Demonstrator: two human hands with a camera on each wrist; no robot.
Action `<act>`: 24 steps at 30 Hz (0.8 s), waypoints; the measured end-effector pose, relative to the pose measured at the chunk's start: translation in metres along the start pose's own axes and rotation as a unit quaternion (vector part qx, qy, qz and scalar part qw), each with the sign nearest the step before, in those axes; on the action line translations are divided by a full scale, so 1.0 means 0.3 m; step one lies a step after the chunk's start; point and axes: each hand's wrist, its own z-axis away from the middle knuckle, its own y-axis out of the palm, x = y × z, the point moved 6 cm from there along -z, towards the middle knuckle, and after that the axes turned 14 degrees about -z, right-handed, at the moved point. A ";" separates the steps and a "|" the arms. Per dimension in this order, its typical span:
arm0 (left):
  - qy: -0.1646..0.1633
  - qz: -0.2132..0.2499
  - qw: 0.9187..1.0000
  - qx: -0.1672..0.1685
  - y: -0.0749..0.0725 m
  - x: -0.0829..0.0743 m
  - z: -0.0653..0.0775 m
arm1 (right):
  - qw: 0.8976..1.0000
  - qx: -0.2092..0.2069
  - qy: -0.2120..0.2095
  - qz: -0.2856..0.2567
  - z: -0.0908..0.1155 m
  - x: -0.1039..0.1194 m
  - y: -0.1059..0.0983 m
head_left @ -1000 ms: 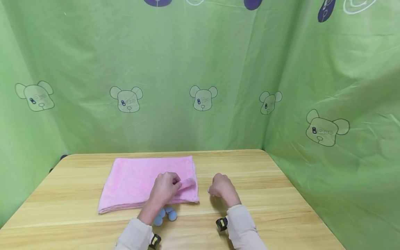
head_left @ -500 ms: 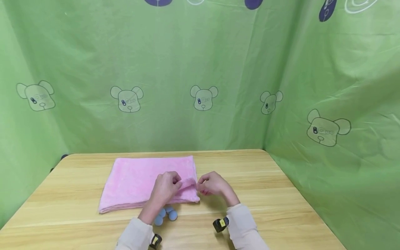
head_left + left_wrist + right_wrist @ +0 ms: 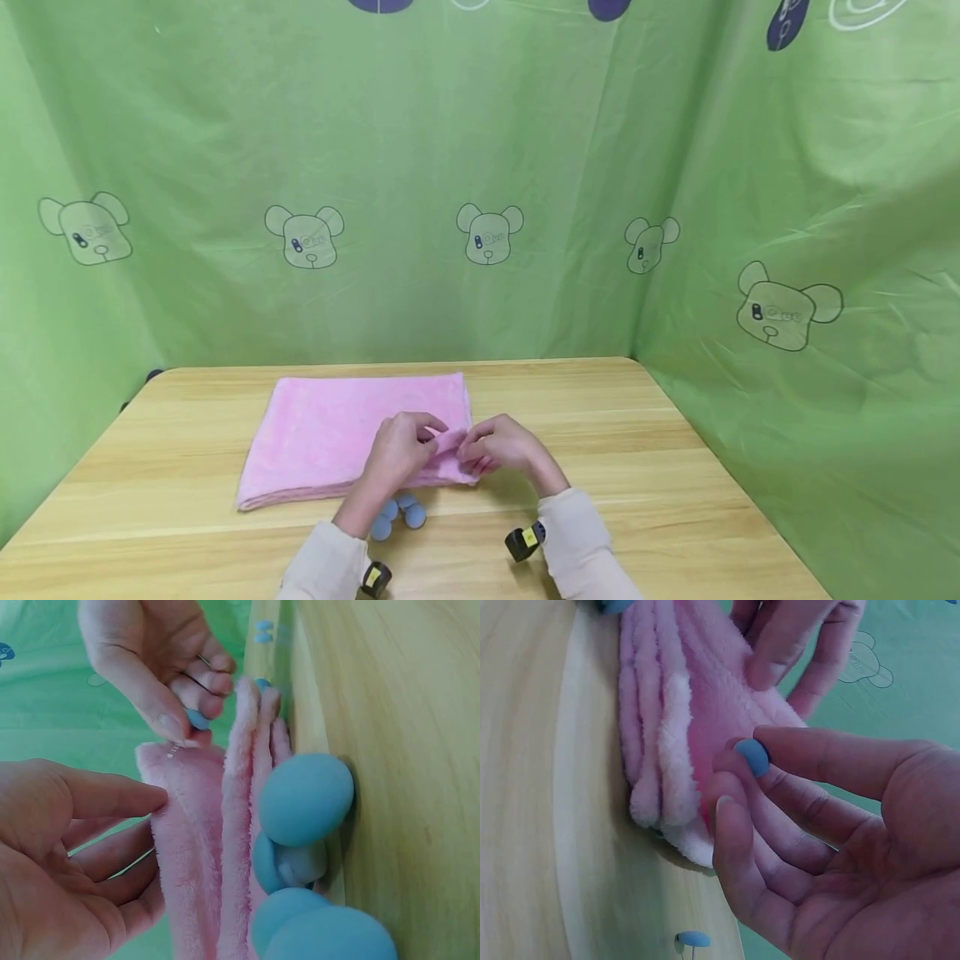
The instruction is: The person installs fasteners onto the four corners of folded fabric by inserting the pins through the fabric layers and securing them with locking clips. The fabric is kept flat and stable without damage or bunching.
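Observation:
A folded pink plush blanket [image 3: 337, 433] lies on the table, its near right corner layer raised. My left hand [image 3: 397, 450] pinches the edge of this raised layer between thumb and fingers. At the same corner, my right hand [image 3: 506, 446] holds a small pin with a round blue cap [image 3: 752, 757], its fingertips close against the plush. In the left wrist view that blue cap [image 3: 196, 718] shows between the right thumb and fingers, just over the blanket's edge. The pin's tip is mostly hidden. The two hands are close together, with a stretch of raised fabric between them.
Several round blue-capped pieces [image 3: 381, 527] lie on the wooden table [image 3: 187, 558] beside my left forearm, in front of the blanket. Another blue-capped pin [image 3: 694, 939] stands out on the table in the right wrist view. Green curtains [image 3: 397, 292] enclose the back and sides.
My right hand has moved left from the bare table to the blanket's corner, bringing the blue-capped pin up to the raised layer. My left hand keeps its pinch on the fabric, nearly still.

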 end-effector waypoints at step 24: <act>0.009 0.000 0.999 0.034 0.002 -0.029 0.010 | 0.998 0.006 0.015 -0.058 -0.009 -0.018 0.009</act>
